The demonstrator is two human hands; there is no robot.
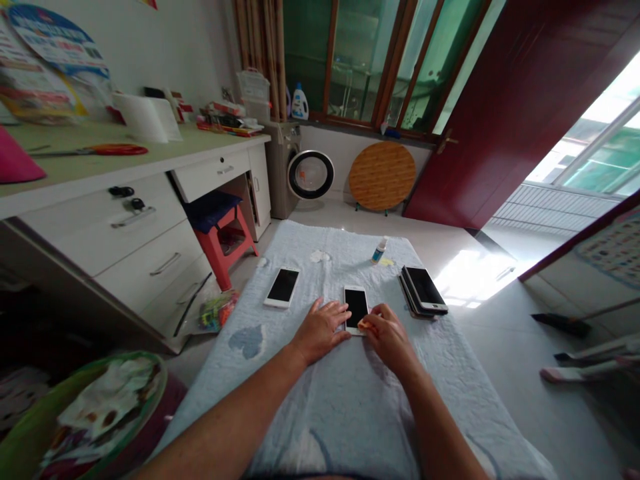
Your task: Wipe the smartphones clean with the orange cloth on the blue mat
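A white smartphone [356,305] with a dark screen lies flat on the cloth-covered table in front of me. My left hand [324,325] rests at its left edge, fingers stretched out and fingertips on the phone. At the phone's lower right, my right hand [389,337] pinches a small orange cloth [367,325] against the screen; most of the cloth is hidden by the fingers. Another white smartphone [283,287] lies to the left, apart from my hands. To the right sits a stack of phones [424,291]. A small spray bottle [379,251] stands farther back.
The table has a light blue patterned cloth [320,413]. At lower left is a bin [163,393] with crumpled waste. A desk [210,157] with paper roll [145,119] and scissors [107,151] runs along the left, a red stool [225,243] beside it. A washing machine [280,167] stands behind.
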